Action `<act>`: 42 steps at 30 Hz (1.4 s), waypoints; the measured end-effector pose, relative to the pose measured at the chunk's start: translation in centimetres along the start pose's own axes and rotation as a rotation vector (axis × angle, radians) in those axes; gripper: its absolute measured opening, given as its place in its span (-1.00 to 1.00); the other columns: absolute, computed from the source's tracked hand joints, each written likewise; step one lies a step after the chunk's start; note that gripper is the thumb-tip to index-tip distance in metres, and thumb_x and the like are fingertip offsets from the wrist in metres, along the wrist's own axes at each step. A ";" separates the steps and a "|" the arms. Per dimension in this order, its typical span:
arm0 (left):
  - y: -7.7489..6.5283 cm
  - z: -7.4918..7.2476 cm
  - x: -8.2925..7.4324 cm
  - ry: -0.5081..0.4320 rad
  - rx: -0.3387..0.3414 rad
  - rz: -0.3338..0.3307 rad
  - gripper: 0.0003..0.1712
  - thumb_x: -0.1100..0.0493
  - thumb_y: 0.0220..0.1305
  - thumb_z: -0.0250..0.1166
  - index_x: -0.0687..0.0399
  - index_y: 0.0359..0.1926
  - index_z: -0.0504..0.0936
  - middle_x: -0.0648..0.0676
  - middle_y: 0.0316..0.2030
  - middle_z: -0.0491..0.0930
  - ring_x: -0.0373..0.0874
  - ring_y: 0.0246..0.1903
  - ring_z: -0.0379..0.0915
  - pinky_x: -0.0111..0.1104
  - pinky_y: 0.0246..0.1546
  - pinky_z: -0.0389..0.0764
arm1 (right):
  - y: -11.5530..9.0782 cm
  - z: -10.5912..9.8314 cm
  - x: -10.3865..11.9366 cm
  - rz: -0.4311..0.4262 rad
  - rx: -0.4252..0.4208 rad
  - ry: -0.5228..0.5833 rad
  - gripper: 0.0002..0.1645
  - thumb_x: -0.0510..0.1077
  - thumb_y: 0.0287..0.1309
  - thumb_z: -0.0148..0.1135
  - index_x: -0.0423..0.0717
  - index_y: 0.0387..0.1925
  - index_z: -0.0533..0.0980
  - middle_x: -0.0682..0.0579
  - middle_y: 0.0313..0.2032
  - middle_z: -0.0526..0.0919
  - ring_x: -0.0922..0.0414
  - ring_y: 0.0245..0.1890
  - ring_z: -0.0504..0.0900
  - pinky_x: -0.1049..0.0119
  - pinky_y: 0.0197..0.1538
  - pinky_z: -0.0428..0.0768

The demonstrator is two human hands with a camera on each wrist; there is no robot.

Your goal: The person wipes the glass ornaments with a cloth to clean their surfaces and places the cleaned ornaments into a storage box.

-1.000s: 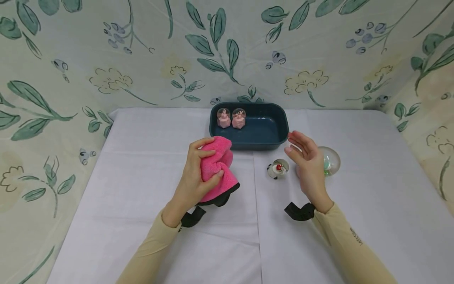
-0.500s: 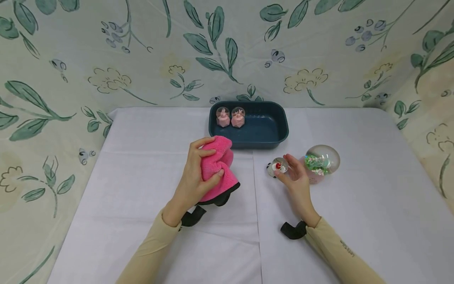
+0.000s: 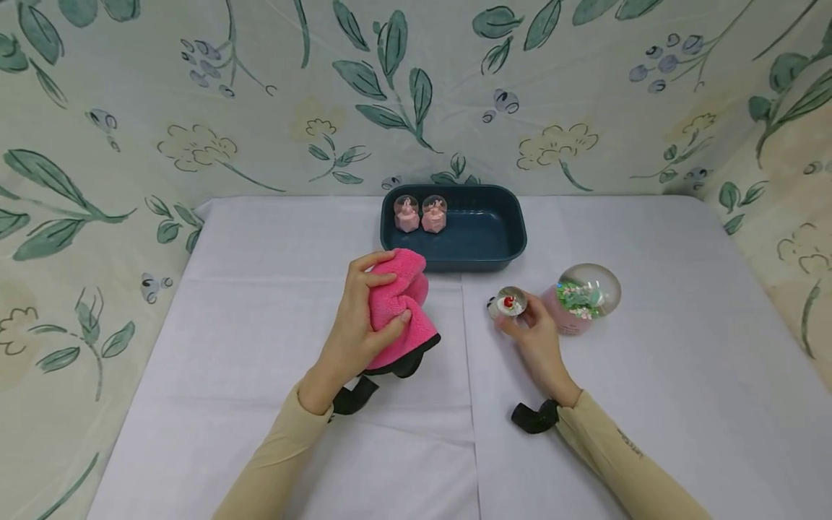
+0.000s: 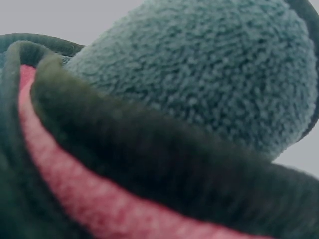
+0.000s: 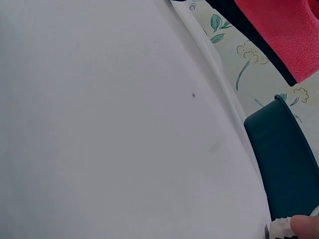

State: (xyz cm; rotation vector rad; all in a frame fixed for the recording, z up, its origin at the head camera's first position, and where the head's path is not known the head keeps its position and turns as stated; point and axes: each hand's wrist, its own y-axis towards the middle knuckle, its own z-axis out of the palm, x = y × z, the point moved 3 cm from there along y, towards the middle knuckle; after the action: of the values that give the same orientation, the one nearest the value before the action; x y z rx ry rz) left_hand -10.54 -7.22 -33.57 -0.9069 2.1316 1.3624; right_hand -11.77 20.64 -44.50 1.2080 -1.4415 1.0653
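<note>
Pink cloth gripped in left hand; right hand pinches small globe.
I'd favour a low, light pinch, clear of the big globe.

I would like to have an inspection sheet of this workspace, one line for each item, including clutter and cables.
Surface: white tablecloth, lightly creased; a small dark speck shows in the right wrist view.
Job's things: pink cloth with dark edging; small snow globe with a red detail; larger snow globe on a pink base, upright; dark blue-green tray with two small pink snow globes at its left end.
Clutter: nothing seen.
Hands: left hand grips the cloth; right hand holds the small snow globe in its fingers; whether it is lifted, I cannot tell.
Cables: nothing seen.
Surroundings: floral-printed fabric behind and beside the table.
</note>
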 end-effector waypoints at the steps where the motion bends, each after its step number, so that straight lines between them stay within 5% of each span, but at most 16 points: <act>1: 0.0 0.0 0.0 -0.001 0.000 -0.001 -0.41 0.31 -0.01 0.32 0.23 0.04 0.26 0.23 0.25 0.22 0.08 0.27 0.13 -0.08 -0.06 0.57 | 0.1 0.0 0.0 -0.006 -0.003 -0.017 -0.31 -0.42 0.04 0.30 -0.38 0.23 0.30 -0.21 0.18 0.42 0.00 0.20 0.39 0.53 0.10 0.38; 12: -0.1 -0.2 0.1 0.008 -0.007 0.002 -0.43 0.28 0.00 0.32 0.25 0.03 0.27 0.24 0.24 0.23 0.07 0.27 0.14 -0.08 -0.03 0.56 | -0.1 0.1 0.6 -0.001 -0.010 -0.049 -0.44 -0.41 0.00 0.35 -0.39 0.09 0.43 -0.24 0.01 0.54 0.29 -0.14 0.55 0.57 -0.14 0.49; 19: -0.1 -0.1 0.2 0.005 -0.004 -0.003 -0.42 0.29 -0.01 0.32 0.23 0.04 0.26 0.23 0.25 0.22 0.07 0.27 0.13 -0.09 -0.05 0.57 | -1.0 0.3 2.8 -0.001 0.056 -0.015 -0.44 -0.32 0.06 0.36 -0.32 0.13 0.44 -0.13 0.08 0.51 0.23 -0.07 0.54 0.54 -0.10 0.51; 36: 0.1 -0.1 0.0 -0.001 -0.008 0.020 -0.43 0.27 0.01 0.35 0.23 0.03 0.29 0.21 0.25 0.23 0.04 0.27 0.14 -0.14 -0.03 0.56 | -2.1 0.7 8.5 -0.219 0.137 0.167 -0.54 -0.46 0.01 0.31 -0.35 0.00 0.45 -0.11 0.15 0.44 0.05 0.06 0.50 0.39 -0.01 0.55; 42: 0.3 0.0 -0.3 -0.003 -0.004 0.020 -0.44 0.28 0.00 0.34 0.22 0.03 0.29 0.21 0.25 0.23 0.04 0.27 0.14 -0.13 -0.03 0.56 | -2.4 1.1 10.2 -0.314 0.150 0.148 -0.50 -0.52 -0.01 0.28 -0.41 0.03 0.43 -0.11 0.06 0.44 0.01 0.09 0.48 0.36 0.04 0.53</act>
State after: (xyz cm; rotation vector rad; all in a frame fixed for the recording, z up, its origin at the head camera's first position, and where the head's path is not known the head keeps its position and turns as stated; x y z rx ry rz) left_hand -10.58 -7.08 -33.19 -0.8874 2.1417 1.3774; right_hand -10.27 17.50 -34.57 1.3786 -1.0330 1.0332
